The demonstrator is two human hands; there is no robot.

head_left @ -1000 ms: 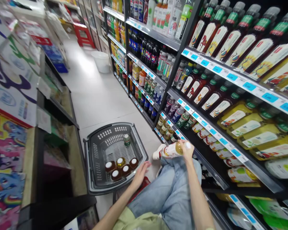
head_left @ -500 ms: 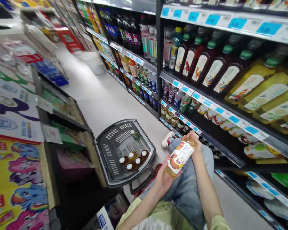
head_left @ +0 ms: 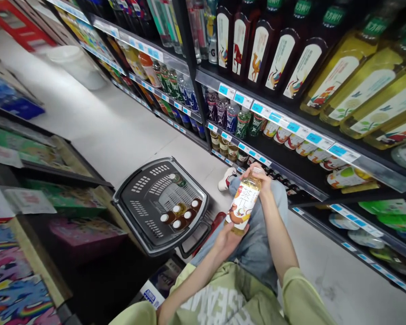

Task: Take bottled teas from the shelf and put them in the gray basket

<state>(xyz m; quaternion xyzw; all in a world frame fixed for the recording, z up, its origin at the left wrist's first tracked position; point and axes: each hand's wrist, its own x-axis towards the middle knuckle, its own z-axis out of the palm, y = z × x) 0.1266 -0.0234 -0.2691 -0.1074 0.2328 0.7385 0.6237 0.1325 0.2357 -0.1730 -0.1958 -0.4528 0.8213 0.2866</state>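
A bottle of yellow tea (head_left: 243,203) with a white and orange label is held upright over my knee in both hands. My left hand (head_left: 227,239) cups its base from below. My right hand (head_left: 259,177) is wrapped round its cap and neck. On the floor to the left stands a dark grey shopping basket (head_left: 140,189) holding several small capped bottles (head_left: 180,215) and one green-labelled bottle (head_left: 177,179). I am crouched in a shop aisle in blue jeans.
To my right, black shelves (head_left: 291,131) carry rows of bottled drinks with blue price tags. Lower shelves of boxed goods (head_left: 37,153) line the left. A white bucket (head_left: 77,65) and a red stool (head_left: 16,22) stand further down the pale floor.
The bottle went from lying in my right hand alone to being held upright in both hands. My left hand came up under its base. The view tilted down and right.
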